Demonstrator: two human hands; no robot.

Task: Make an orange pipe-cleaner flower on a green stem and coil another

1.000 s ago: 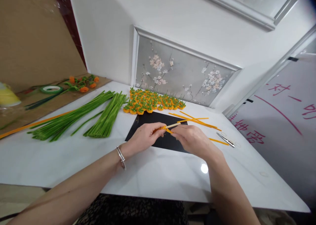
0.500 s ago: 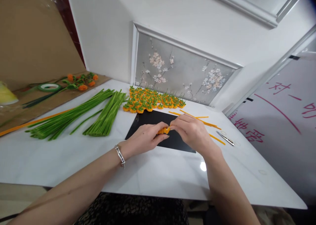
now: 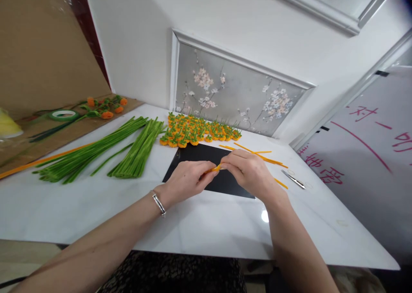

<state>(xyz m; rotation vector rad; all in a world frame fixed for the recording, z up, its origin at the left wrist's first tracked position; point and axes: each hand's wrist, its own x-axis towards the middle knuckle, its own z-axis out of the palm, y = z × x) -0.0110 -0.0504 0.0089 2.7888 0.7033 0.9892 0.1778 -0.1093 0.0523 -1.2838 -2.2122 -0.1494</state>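
Over the black mat (image 3: 225,185), both hands meet at an orange pipe cleaner (image 3: 218,167). My left hand (image 3: 189,177), with a silver bracelet at the wrist, pinches it between thumb and fingers, which hide most of it. From the right, my right hand (image 3: 246,168) is closed on the other end at the fingertips. Behind the mat sit many small orange pipe-cleaner pieces with green tops (image 3: 193,130). Loose orange pipe cleaners (image 3: 265,158) lie beyond and beside my right hand.
Green pipe cleaners lie in two bundles (image 3: 137,155) on the left of the white table (image 3: 128,215). Small scissors (image 3: 293,179) rest at right. Cardboard at far left bears a tape roll (image 3: 63,114) and orange flowers (image 3: 107,115). A whiteboard (image 3: 367,155) borders the right side.
My left fingers have closed further over the orange piece, so less of it shows. My right hand stays nearly in place at its end.
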